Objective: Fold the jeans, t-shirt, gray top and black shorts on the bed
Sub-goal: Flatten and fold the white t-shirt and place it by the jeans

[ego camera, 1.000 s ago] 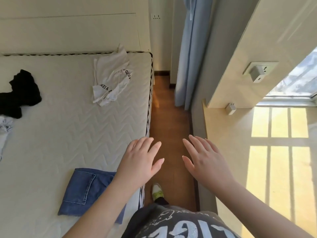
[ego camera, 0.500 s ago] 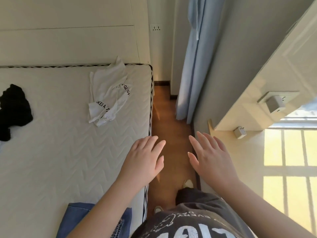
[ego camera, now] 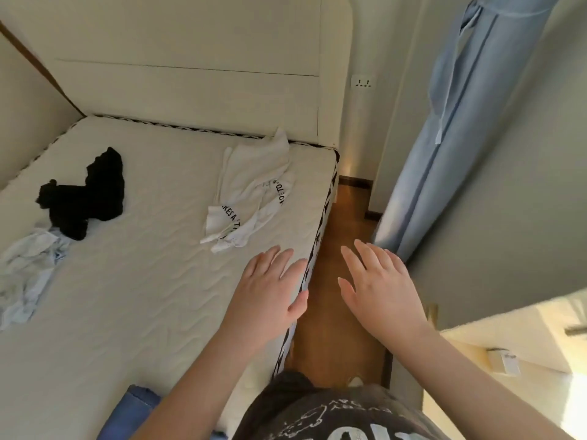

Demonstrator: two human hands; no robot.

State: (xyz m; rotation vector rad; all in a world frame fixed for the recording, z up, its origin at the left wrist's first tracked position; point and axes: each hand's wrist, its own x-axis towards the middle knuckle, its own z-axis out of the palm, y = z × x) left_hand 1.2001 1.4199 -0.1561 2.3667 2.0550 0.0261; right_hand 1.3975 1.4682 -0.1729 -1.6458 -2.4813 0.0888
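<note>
Two hands: both raised palm-down, fingers straight and a little spread, grasping nothing.
Jeans (ego camera: 139, 404): nearest of the clothes — a blue denim corner at the bottom edge of the view, well behind the left fingertips, partly covered by the left forearm; only a small part shows, so the state of its fold cannot be told.
Left hand (ego camera: 270, 296): held over the near right edge of the bed (ego camera: 143, 296), its fingers released and pointing up the mattress toward the t-shirt.
Right hand (ego camera: 378, 290): level with the left and apart from it, over the wooden floor (ego camera: 336, 312) strip beside the bed; fingers loose, the tips near the foot of the blue curtain (ego camera: 444, 147).
T-shirt (ego camera: 254, 192): white with black lettering, crumpled and unfolded — just beyond the left fingertips, close to the mattress's right edge.
Gray top (ego camera: 25, 277): pale, rumpled heap far to the left of the left fingers, at the view's left edge.
Black shorts (ego camera: 85, 195): bunched, touching the far end of the gray top, farther from the fingers than the t-shirt's near end.
Headboard (ego camera: 190, 74): cream panel beyond all the clothes.
</note>
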